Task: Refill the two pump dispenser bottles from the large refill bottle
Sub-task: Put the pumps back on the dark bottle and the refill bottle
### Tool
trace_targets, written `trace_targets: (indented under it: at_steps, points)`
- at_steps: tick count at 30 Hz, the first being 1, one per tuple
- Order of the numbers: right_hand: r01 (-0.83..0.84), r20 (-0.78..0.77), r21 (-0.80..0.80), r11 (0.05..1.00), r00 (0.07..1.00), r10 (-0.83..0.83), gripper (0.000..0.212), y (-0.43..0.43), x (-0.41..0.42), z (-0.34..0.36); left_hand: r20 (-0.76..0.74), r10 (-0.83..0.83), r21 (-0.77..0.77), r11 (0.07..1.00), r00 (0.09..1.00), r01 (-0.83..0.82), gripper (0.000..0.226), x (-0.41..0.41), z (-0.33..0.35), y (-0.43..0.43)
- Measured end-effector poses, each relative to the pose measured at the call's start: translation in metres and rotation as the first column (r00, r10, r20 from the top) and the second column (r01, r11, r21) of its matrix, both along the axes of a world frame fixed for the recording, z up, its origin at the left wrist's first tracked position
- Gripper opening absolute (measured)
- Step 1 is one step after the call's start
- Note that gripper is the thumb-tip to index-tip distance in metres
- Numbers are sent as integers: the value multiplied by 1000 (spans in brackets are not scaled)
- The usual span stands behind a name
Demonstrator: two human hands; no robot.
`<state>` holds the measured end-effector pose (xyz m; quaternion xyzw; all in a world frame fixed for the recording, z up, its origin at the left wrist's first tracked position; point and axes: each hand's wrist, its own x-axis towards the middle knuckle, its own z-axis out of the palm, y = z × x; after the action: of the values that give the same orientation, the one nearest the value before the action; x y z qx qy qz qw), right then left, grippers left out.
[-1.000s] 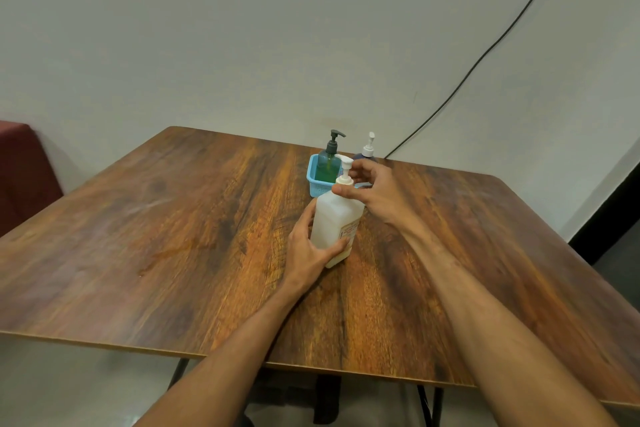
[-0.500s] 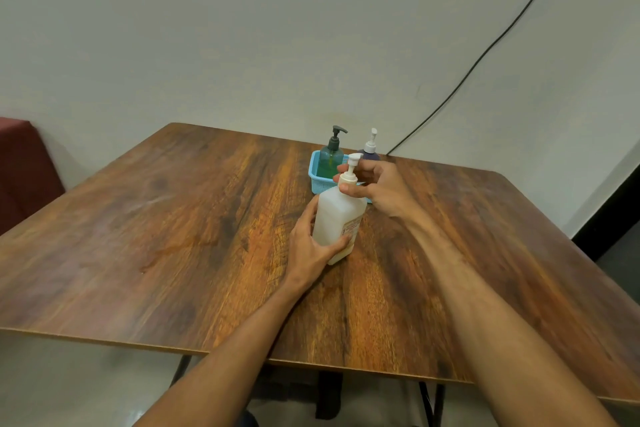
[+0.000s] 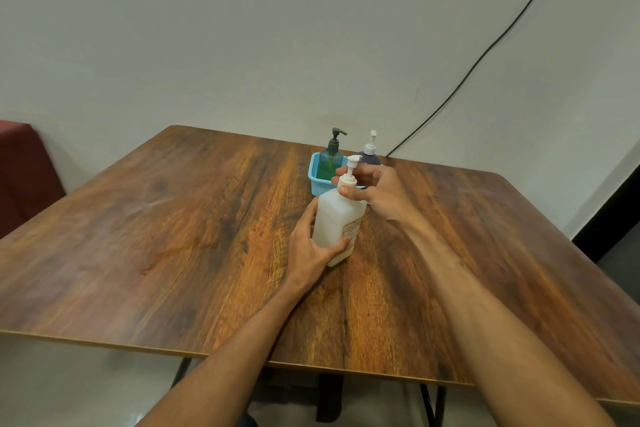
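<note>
**Refill bottle [image 3: 334, 218] clasped mid-table**

Standing upright, well in from every table [image 3: 173, 236] edge, broad wood to left and near. Just beyond: blue basket [image 3: 316, 182] holding green pump bottle [image 3: 330, 158] and purple pump bottle [image 3: 369, 155]. Wrapped low by left hand [image 3: 310, 248], fingers curled round the body. Pinched at pump collar by right hand [image 3: 379, 192], thumb on near side.

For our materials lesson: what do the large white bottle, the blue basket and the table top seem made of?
The large white bottle: likely matte translucent plastic, milky walls. The blue basket: seemingly plastic, moulded mesh walls. The table top: wood or wood-look laminate, grain streaks, faint sheen.
</note>
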<state>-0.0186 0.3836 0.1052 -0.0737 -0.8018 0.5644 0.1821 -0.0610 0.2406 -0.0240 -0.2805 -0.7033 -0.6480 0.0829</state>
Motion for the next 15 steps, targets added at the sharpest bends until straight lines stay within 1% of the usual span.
trace_targets:
  at_steps: [2,5,7,10,12,13,15]
  points:
    - [55,-17,16,998,998,-54,41,-2,-2,0,-8,0,3,1000,1000,0,89,1,1,0]
    - [121,-56,13,993,991,-120,62,-7,-6,-5,-14,7,-1,1000,1000,-7,91,2,3,-1]
    - [112,-59,-21,993,992,-113,69,-7,-6,-8,-15,8,-2,1000,1000,-8,91,3,3,-1]
    - [24,-26,-110,994,999,-27,65,-2,-1,-8,-13,11,0,1000,1000,-11,91,2,3,-1]
    - [-48,-11,-170,984,999,47,55,2,4,-5,-20,6,3,1000,1000,-6,90,2,3,-1]
    - [-50,-10,-176,983,999,49,51,3,3,-6,-22,4,4,1000,1000,-4,89,2,3,-1]
    - [9,-25,-154,988,1000,-13,50,1,1,-5,-24,-2,5,1000,1000,2,89,2,3,-1]
